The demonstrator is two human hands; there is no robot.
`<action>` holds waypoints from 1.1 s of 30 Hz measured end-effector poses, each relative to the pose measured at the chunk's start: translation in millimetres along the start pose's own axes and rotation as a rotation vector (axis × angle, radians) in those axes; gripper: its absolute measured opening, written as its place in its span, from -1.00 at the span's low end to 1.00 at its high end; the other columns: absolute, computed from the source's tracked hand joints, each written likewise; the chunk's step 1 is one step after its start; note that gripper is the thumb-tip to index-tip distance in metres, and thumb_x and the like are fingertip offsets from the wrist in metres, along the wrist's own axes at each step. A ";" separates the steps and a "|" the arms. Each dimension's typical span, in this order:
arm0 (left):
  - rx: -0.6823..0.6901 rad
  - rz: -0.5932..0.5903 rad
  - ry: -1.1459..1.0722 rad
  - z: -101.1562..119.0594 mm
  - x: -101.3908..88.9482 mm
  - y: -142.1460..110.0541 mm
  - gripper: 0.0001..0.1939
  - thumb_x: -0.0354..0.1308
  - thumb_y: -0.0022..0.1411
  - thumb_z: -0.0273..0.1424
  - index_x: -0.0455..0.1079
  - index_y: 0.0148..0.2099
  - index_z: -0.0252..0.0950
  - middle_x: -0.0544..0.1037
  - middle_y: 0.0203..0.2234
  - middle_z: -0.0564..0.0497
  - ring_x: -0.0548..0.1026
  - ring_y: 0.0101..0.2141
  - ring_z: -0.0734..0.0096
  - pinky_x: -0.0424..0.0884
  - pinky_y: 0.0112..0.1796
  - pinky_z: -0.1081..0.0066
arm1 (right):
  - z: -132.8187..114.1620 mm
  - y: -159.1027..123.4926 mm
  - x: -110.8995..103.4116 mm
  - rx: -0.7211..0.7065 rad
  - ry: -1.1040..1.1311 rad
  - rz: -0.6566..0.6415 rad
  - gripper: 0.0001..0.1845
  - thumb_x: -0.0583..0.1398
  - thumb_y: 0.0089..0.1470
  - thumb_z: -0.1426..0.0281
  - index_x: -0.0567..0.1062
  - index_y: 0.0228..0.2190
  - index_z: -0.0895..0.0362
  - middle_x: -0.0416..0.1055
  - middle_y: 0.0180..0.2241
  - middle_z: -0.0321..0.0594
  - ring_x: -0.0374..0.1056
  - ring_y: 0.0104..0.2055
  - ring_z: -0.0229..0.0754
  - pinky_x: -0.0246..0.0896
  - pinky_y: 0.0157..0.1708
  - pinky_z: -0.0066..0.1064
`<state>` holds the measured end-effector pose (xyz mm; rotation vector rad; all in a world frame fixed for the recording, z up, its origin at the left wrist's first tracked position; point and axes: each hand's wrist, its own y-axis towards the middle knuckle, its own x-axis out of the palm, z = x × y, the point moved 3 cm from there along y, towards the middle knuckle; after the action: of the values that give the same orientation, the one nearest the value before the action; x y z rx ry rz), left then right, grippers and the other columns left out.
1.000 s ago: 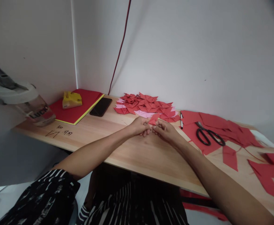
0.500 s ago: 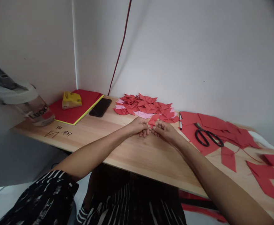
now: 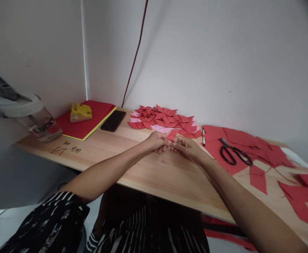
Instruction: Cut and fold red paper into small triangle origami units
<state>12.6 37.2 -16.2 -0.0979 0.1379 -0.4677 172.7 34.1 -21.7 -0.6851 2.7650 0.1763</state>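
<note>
Between my fingertips is a small folded piece of red paper (image 3: 171,135), held over the wooden table. My left hand (image 3: 157,142) pinches it from the left, and my right hand (image 3: 183,144) pinches it from the right; both are closed and their fingertips nearly meet. The fingers cover the paper's lower part. Just behind the hands lies a heap of folded red paper pieces (image 3: 165,117), with a few pink ones (image 3: 160,129) among them.
Black-handled scissors (image 3: 235,154) and a marker (image 3: 203,136) lie by red paper sheets (image 3: 238,137) on the right. Cut red strips (image 3: 258,178) are nearer. Leftward are a phone (image 3: 113,120), a red folder (image 3: 90,128), a yellow tape dispenser (image 3: 80,113) and a bottle (image 3: 38,123).
Both hands stay in nearly the same place. The fingers have shifted slightly on the red paper, and the view has moved a little.
</note>
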 end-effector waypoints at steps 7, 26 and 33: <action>0.009 0.003 -0.035 -0.1 -0.2 0.4 -0.78 0.09 0.19 -0.51 0.33 -0.52 -0.40 0.38 -0.77 0.12 0.26 -0.81 0.66 0.05 -0.78 0.63 | -1.5 -0.7 0.7 0.040 0.061 0.008 -0.62 0.26 -0.01 0.07 0.32 -0.48 0.09 0.39 -0.51 -0.29 0.25 -0.51 -0.30 0.11 -0.51 -0.44; -0.016 -0.040 -0.168 -0.5 -4.8 2.1 -0.86 0.06 0.21 -0.57 0.37 -0.41 -0.45 0.44 -0.70 0.08 0.35 -0.76 0.64 0.19 -0.71 0.64 | 5.0 0.7 0.9 -0.046 0.117 0.262 -0.64 0.28 -0.04 0.17 0.28 -0.29 0.06 0.40 -0.42 -0.33 0.32 -0.45 -0.29 0.16 -0.47 -0.45; -0.050 -0.085 -0.240 -2.0 -3.8 3.2 -0.84 0.11 0.25 -0.47 0.38 -0.37 -0.47 0.49 -0.66 0.01 0.41 -0.73 0.56 0.21 -0.69 0.60 | 0.8 -1.0 0.1 -0.121 0.031 0.344 -0.75 0.21 0.06 0.20 0.27 -0.31 0.05 0.35 -0.45 -0.33 0.30 -0.43 -0.26 0.18 -0.45 -0.42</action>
<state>10.3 41.7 -18.1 -0.2082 -0.0907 -0.5335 173.3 33.3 -22.6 -0.2342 2.9006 0.4098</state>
